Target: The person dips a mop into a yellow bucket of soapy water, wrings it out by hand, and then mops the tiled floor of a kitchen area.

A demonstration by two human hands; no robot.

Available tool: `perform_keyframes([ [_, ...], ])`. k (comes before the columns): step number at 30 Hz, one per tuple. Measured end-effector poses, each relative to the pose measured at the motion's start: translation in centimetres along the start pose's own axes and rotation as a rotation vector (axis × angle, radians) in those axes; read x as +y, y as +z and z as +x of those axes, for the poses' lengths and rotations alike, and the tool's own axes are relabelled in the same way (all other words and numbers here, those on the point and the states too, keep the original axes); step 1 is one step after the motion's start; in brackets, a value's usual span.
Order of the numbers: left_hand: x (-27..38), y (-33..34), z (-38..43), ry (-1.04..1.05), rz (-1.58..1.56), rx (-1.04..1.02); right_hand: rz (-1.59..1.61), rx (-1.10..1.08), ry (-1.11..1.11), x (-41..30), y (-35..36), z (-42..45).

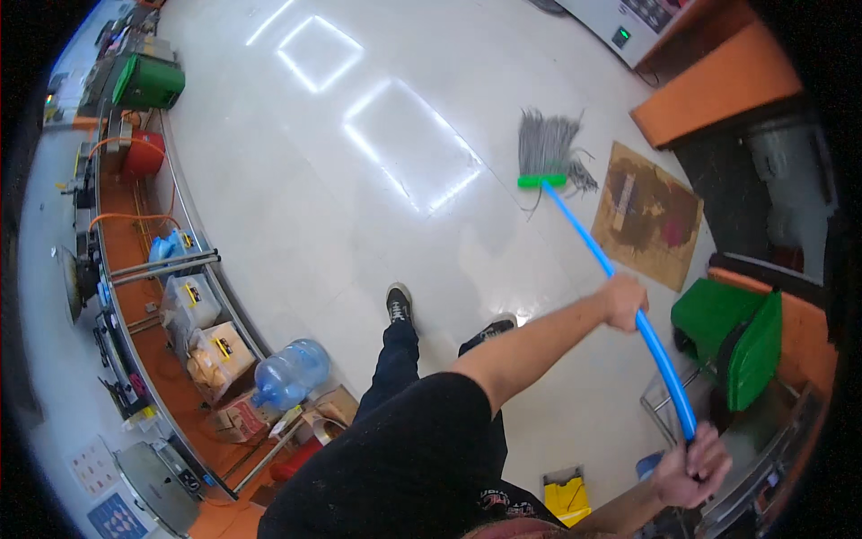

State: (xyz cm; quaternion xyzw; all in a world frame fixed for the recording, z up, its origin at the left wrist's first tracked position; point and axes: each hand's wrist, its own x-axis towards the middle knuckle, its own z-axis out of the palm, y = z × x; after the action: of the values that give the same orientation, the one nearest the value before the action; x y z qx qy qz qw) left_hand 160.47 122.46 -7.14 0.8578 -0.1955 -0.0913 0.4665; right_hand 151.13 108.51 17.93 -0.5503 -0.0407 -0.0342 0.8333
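A string mop lies with its grey strands (547, 145) spread on the pale floor at upper right, beside a flattened cardboard sheet. Its green plastic head (542, 181) joins a blue handle (580, 226) that runs down to the right. My left hand (623, 303) grips the handle around its middle, the arm reaching across in front of me. Lower right, near the handle's end, my right hand (693, 466) is closed around it. Some loose strands trail to the right of the green head.
The cardboard sheet (646, 215) lies on the floor. Green bins (717, 337) stand to the right, near a yellow object (567, 498). Along the left runs a long metal-framed counter (195, 236) with plastic tubs and a large blue water bottle (293, 374). An orange panel (720, 87) stands upper right.
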Motion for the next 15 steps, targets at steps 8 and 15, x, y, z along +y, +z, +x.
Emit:
perform_keyframes([
  [8,-5.3,-3.7,-16.3,0.03,-0.133,0.209,-0.076,-0.37,-0.157,4.1,8.8,-4.5],
  [15,-17.7,-12.3,-17.9,0.042,0.119,0.606,-0.227,-0.279,-0.115,16.9,16.4,-7.9],
])
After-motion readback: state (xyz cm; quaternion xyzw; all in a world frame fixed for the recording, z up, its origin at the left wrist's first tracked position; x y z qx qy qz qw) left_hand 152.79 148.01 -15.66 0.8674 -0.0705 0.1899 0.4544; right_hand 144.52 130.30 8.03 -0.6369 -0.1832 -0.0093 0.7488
